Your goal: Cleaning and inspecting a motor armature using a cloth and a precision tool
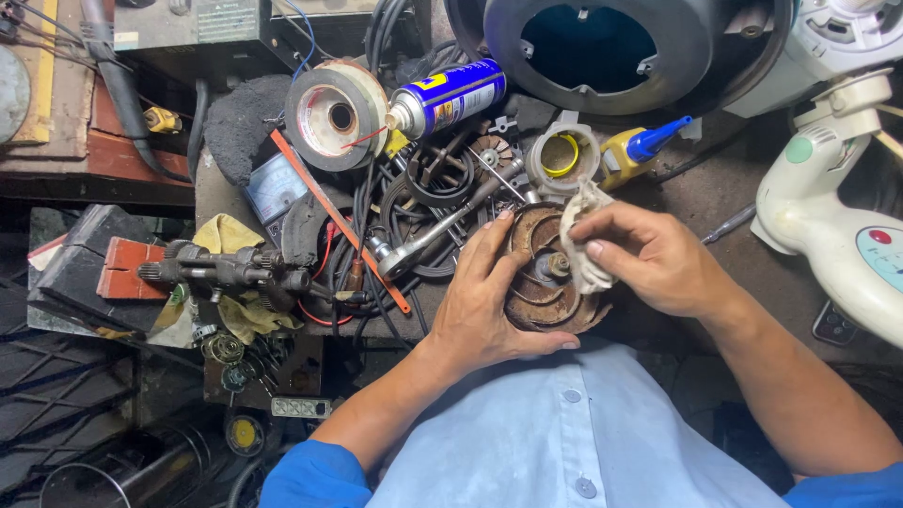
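Observation:
A rusty round metal part (541,292) with curved vanes and a central hub sits at the bench's near edge. My left hand (484,301) grips its left rim, fingers spread over the top and thumb under the near edge. My right hand (649,259) pinches a dirty whitish rag (583,235) and presses it onto the right side of the part, close to the hub.
Behind the part lie a socket wrench (437,235), black cables, a tape roll (336,115), a blue-and-yellow spray can (447,97), a white cup (562,155) and a yellow bottle with blue nozzle (640,150). A white fan body (837,216) stands right, a dark motor housing (602,47) behind.

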